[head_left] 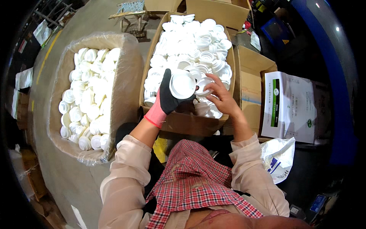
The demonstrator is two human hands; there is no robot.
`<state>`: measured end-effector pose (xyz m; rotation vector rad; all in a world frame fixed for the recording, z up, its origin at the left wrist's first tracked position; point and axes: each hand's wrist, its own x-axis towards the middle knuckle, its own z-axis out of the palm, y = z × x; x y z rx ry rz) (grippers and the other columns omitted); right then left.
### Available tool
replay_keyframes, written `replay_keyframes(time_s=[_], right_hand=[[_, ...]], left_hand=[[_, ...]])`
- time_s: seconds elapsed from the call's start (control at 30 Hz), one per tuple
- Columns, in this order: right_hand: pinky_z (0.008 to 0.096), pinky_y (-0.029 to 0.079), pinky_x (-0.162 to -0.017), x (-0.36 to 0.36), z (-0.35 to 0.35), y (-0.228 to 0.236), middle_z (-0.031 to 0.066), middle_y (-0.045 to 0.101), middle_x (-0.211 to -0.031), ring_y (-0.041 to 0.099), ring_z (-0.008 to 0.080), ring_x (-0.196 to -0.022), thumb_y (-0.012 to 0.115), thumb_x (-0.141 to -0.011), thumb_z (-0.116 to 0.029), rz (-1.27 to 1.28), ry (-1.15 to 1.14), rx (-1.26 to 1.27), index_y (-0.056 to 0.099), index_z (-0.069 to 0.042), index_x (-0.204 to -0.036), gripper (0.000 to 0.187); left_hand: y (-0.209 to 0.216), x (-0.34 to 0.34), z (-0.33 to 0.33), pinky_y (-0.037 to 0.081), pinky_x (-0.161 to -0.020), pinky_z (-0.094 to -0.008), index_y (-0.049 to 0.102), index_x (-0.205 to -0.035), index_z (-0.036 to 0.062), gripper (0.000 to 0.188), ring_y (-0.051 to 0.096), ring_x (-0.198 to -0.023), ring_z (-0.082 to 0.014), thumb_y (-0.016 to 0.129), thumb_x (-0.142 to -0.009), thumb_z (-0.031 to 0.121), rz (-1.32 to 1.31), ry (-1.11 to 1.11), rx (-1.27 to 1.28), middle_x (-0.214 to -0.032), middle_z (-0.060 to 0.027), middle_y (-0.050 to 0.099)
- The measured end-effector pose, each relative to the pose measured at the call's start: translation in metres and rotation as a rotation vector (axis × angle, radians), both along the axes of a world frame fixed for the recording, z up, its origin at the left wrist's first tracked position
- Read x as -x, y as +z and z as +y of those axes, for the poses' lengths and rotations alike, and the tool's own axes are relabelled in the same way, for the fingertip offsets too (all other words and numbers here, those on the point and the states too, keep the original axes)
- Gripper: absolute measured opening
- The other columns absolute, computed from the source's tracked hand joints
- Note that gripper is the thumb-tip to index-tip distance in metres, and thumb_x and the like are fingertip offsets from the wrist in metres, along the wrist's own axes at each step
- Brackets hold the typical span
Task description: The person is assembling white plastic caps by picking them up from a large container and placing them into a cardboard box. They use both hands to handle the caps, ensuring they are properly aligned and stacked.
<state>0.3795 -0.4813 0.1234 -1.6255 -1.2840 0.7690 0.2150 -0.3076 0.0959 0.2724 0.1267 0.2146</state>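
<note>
My left hand (166, 100), in a black and pink work glove, is closed round a round white plastic lid (183, 84), held face up over the near end of a cardboard box (179, 121). Close to its right, my bare right hand (223, 97) pinches another white lid (203, 87) between thumb and fingers. The two lids are side by side; whether their rims touch I cannot tell. Under both hands, the box is heaped with loose white lids (190, 42), some nested in short stacks.
On the left stands a second box (127, 68), lined with clear plastic and filled with cream-white lids (89, 97). At right are an open carton (251, 76), a white printed carton (286, 105) and a white plastic bag (280, 154). A small stool (131, 17) stands beyond the boxes.
</note>
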Motion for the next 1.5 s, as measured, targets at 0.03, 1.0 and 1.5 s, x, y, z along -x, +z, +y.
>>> replay_keyframes(time_s=[0.03, 1.0, 1.5], right_hand=[[0.0405, 0.044, -0.097, 0.005, 0.003, -0.002, 0.0091, 0.035, -0.145, 0.043, 0.0269, -0.128, 0.071, -0.079, -0.006, 0.034, -0.034, -0.038, 0.053, -0.01, -0.118, 0.043], [0.0412, 0.045, -0.091, 0.063, 0.02, 0.03, 0.0141, 0.055, -0.12, 0.053, 0.0339, -0.107, 0.083, -0.066, -0.013, -0.488, -0.298, -0.447, 0.055, -0.005, -0.127, 0.067], [0.0412, 0.046, -0.088, 0.067, 0.019, 0.034, 0.0143, 0.055, -0.118, 0.054, 0.0325, -0.106, 0.084, -0.065, -0.013, -0.507, -0.325, -0.444, 0.054, -0.005, -0.127, 0.069]], left_hand=[[-0.008, -0.001, -0.001, 0.052, -0.09, -0.048, 0.041, -0.133, -0.0013, 0.058, 0.058, -0.114, -0.0315, 0.046, -0.098, 0.045, -0.041, 0.017, -0.142, -0.125, -0.0191, 0.056], [0.015, -0.004, -0.038, 0.038, -0.106, -0.037, 0.034, -0.143, 0.002, 0.048, 0.047, -0.126, -0.0228, 0.043, -0.1, 0.02, -0.001, 0.36, -0.804, -0.138, -0.0118, 0.047], [0.032, 0.0, -0.043, 0.035, -0.107, -0.0358, 0.032, -0.145, 0.0031, 0.054, 0.045, -0.128, -0.0226, 0.037, -0.102, 0.036, -0.026, 0.307, -0.569, -0.14, -0.0114, 0.045]])
